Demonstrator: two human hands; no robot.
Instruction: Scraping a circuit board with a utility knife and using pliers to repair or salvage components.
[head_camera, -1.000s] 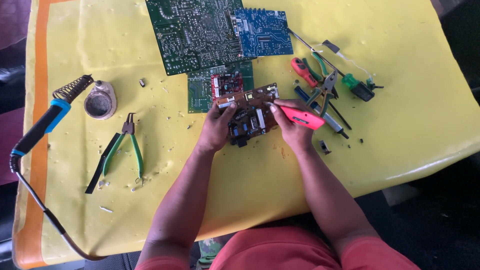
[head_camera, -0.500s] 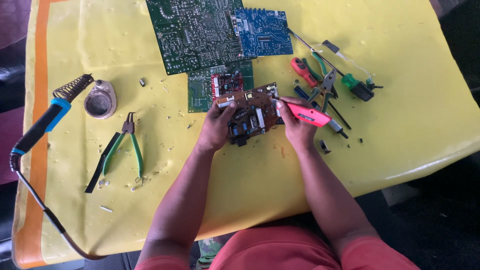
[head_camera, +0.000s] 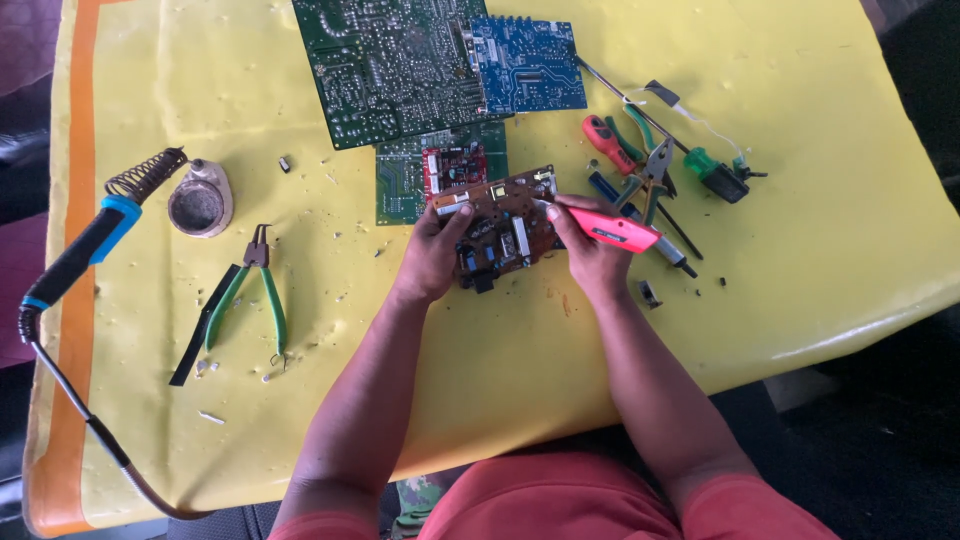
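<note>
The bench (head_camera: 760, 300), under a yellow cover, carries everything, and places here are told from the brown circuit board (head_camera: 505, 225) near its middle. Beyond that board lies a large green circuit board (head_camera: 390, 65) with a blue circuit board (head_camera: 525, 60) touching its right edge, and a smaller green board (head_camera: 400, 185) lies just behind the brown one, partly under it. Far to its left lies a soldering iron (head_camera: 75, 260) with a blue and black handle, and nearer on that side 1 pair of green-handled pliers (head_camera: 250, 300). The left hand (head_camera: 435, 250) grips the brown board's left edge, thumb on top, tilting it up off the cover. The right hand (head_camera: 590, 250), at the board's right edge, is closed around a pink tool (head_camera: 615, 230) whose tip touches the board's top.
</note>
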